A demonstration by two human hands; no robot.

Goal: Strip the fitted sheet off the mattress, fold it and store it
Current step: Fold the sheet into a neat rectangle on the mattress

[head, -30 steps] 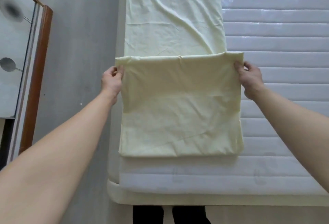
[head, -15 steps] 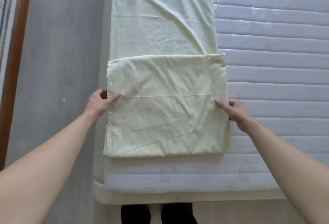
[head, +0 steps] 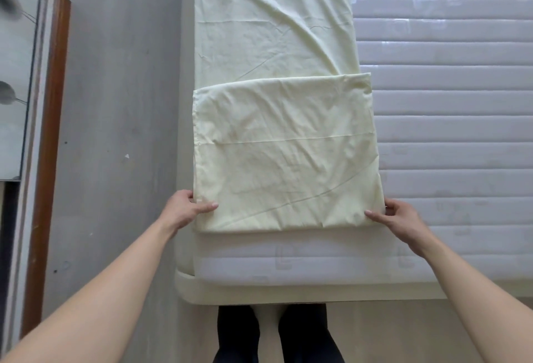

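The pale yellow fitted sheet (head: 285, 146) lies as a long strip down the left side of the bare white quilted mattress (head: 450, 132). Its near end is folded over into a thick rectangle. My left hand (head: 184, 208) pinches the folded stack at its near left corner, thumb on top. At the near right corner my right hand (head: 399, 220) grips the stack the same way, thumb over the cloth and fingers at the edge.
A grey floor (head: 115, 132) runs along the left of the bed. A wood-framed mirror (head: 43, 120) leans at the far left. The cream bed base edge (head: 288, 290) is in front of my dark-clothed legs (head: 277, 334).
My hands laid the fold down, then slid along the sides of the folded part from its far edge to its near corners. The fold now lies flat.
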